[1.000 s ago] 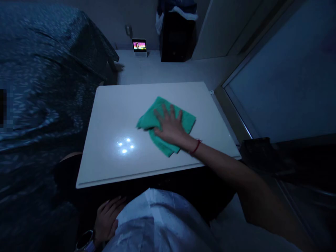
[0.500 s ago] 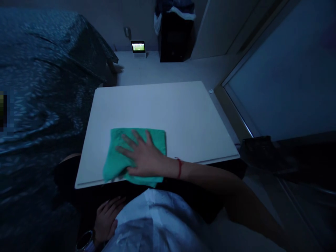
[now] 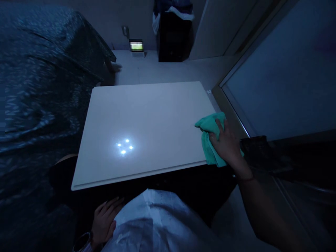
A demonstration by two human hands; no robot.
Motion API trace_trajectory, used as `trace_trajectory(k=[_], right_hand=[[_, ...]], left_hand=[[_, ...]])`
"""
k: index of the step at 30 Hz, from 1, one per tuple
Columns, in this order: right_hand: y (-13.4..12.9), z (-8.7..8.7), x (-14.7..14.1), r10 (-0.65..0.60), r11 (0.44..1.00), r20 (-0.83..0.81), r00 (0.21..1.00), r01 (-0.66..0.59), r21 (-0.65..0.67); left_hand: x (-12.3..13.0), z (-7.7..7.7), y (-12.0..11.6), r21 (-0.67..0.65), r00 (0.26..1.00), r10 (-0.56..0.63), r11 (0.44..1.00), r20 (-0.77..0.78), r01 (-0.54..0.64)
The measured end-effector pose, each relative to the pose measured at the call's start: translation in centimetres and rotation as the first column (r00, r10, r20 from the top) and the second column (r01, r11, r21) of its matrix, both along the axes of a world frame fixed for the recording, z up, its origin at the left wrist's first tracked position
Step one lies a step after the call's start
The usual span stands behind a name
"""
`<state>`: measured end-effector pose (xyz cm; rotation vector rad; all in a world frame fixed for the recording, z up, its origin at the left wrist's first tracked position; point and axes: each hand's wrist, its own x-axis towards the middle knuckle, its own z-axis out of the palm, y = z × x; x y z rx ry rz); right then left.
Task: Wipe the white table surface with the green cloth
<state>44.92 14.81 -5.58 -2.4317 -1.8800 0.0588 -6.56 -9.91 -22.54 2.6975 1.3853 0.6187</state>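
Note:
A green cloth (image 3: 210, 124) lies bunched at the right edge of the white tabletop (image 3: 147, 119), part of it hanging past that edge. On top of the cloth is my right hand (image 3: 225, 141), pressing it with fingers spread and partly bent; a red string circles that wrist. Low at the left, my left hand (image 3: 105, 218) rests against my lap beside the light shirt, fingers stretched out and holding nothing. A watch (image 3: 82, 241) is on the left wrist.
A patterned dark cover (image 3: 52, 63) drapes over furniture at the left. Beyond the table, a small lit screen (image 3: 137, 46) and a black cabinet (image 3: 173, 38) stand on the floor. A frosted panel (image 3: 283, 77) is at the right. Bright light spots reflect on the tabletop.
My right hand and the green cloth have moved from the tabletop's front left to its right edge. The cloth, spread flat before, is now bunched. My left hand stays in place.

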Motion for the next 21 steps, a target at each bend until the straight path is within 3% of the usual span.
trace_trajectory(k=[3, 5, 7, 9, 12, 15, 18, 19, 21], right_hand=[[-2.2, -0.3, -1.4, 0.018, 1.000, 0.076, 0.997, -0.017, -0.006], [-2.9, 0.0, -3.4, 0.098, 0.995, 0.116, 0.988, -0.093, -0.042], [-2.9, 0.5, -6.1, 0.239, 0.968, 0.105, 0.965, -0.227, -0.110], [-2.6, 1.1, -9.4, 0.432, 0.889, 0.022, 0.901, -0.422, -0.180], [-1.7, 1.7, -15.3, 0.730, 0.650, -0.147, 0.668, -0.744, -0.155], [-0.9, 1.8, -21.4, 0.937, 0.303, -0.180, 0.298, -0.953, 0.003], [-0.4, 2.0, -26.8, 0.997, -0.029, -0.070, -0.034, -0.998, 0.064], [-0.1, 2.1, -28.4, 0.994, -0.110, -0.021, -0.111, -0.992, 0.059], [0.7, 2.5, -31.2, 0.979, -0.199, 0.049, -0.198, -0.979, 0.031]], left_hand=[[0.0, -0.1, 0.0, 0.010, 1.000, -0.007, 1.000, 0.005, 0.007], [0.0, 0.0, 0.0, 0.029, 1.000, -0.020, 0.999, -0.003, 0.020], [0.1, 0.1, 0.1, 0.039, 1.000, -0.031, 0.999, -0.007, 0.031], [0.1, 0.1, 0.2, 0.042, 0.999, -0.034, 0.999, -0.005, 0.035], [0.1, 0.0, 0.1, 0.043, 0.999, -0.037, 0.998, 0.001, 0.037], [-0.1, -0.6, -0.4, 0.040, 1.000, -0.028, 0.999, -0.010, 0.028], [-0.4, -1.1, -0.9, 0.022, 0.999, -0.002, 1.000, -0.037, 0.003], [-0.5, -1.2, -1.1, 0.017, 0.999, 0.003, 1.000, -0.043, -0.003], [-0.6, -1.2, -1.2, 0.014, 0.999, 0.011, 1.000, -0.053, -0.010]])
